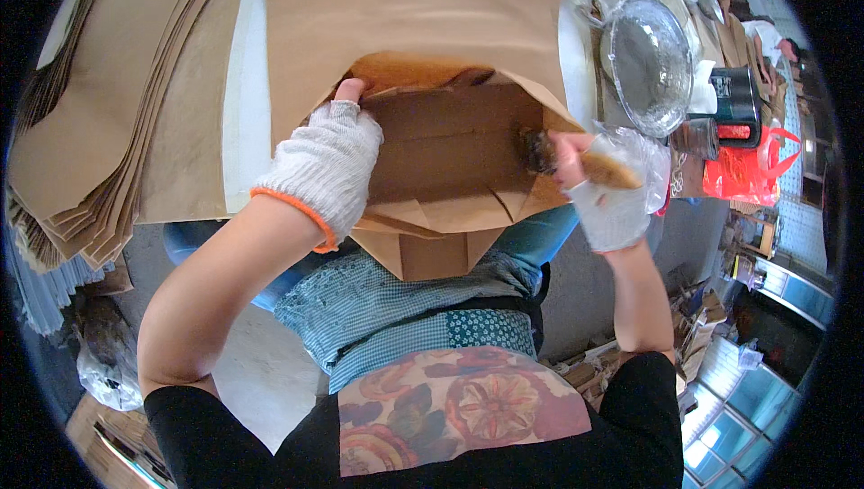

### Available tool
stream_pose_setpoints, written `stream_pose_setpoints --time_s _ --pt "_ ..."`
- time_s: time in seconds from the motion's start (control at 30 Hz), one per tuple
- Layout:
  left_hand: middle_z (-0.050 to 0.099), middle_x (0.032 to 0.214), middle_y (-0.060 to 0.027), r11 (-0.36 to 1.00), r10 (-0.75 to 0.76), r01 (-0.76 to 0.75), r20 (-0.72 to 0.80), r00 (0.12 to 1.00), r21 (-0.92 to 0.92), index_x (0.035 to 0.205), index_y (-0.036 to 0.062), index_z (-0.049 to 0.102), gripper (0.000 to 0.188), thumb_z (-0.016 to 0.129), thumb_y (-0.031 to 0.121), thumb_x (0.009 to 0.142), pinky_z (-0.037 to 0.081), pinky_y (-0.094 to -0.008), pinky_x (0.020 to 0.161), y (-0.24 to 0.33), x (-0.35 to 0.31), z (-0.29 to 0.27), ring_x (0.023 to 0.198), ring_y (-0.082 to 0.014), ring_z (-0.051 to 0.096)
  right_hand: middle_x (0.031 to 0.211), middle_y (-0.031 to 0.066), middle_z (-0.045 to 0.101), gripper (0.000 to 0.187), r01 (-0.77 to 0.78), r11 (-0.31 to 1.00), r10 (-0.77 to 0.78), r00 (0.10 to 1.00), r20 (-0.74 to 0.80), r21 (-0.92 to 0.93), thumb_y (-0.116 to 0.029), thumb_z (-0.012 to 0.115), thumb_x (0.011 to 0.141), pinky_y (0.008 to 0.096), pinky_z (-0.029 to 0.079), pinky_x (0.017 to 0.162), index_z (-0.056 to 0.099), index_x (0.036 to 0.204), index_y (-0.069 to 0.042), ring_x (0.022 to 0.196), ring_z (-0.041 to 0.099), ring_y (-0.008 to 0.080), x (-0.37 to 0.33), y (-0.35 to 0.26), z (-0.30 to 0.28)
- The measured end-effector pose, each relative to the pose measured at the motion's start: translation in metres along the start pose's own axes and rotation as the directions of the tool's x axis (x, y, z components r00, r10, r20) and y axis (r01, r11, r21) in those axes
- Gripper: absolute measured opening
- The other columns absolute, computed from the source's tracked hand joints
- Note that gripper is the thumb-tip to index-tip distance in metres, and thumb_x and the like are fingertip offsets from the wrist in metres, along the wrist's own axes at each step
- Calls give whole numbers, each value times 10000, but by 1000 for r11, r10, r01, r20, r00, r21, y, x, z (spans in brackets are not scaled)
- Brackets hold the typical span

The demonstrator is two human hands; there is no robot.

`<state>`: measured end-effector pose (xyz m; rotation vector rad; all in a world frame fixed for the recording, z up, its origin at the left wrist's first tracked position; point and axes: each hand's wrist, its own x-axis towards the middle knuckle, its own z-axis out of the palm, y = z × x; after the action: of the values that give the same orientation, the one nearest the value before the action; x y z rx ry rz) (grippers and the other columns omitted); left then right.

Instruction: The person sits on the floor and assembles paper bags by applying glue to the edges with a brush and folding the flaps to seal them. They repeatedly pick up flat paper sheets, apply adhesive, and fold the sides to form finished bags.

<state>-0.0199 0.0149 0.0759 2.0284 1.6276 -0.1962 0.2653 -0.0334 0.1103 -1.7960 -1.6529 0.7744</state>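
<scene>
A brown paper bag lies on the table before me, its near end spread into a wide opening with folded flaps. A darker, wet-looking brown patch shows along the upper flap. My left hand, in a white knit glove with an orange cuff and bare fingertips, grips the bag's left rim; its thumb shows, while most fingers are hidden. At the opening's right side, my right hand, in a similar glove and blurred, holds a brush with a wooden handle. Its dark bristle end reaches over the bag's right edge.
A stack of flat brown paper sheets fans out at the left. To the right stand a plastic-lined bowl, a dark mug and a red bag. A clear plastic bag lies low at the left.
</scene>
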Motion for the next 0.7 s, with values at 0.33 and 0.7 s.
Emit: stream_pose_setpoints --time_s 0.33,0.7 --pt "600 1141 -240 980 191 -197 185 964 13 1140 6 524 501 705 181 707 513 -465 895 0 -6 -35 1042 -425 610 763 42 685 144 55 974 -153 875 460 218 -180 687 849 272 521 652 738 930 -72 732 653 119 53 -44 35" --pt "696 1055 -206 979 49 -100 271 961 177 1043 40 698 319 572 220 812 535 -466 872 38 68 -23 1008 -377 667 771 12 646 169 157 984 -153 987 -51 90 -113 649 892 216 461 617 706 1034 -40 687 585 78 30 -10 18"
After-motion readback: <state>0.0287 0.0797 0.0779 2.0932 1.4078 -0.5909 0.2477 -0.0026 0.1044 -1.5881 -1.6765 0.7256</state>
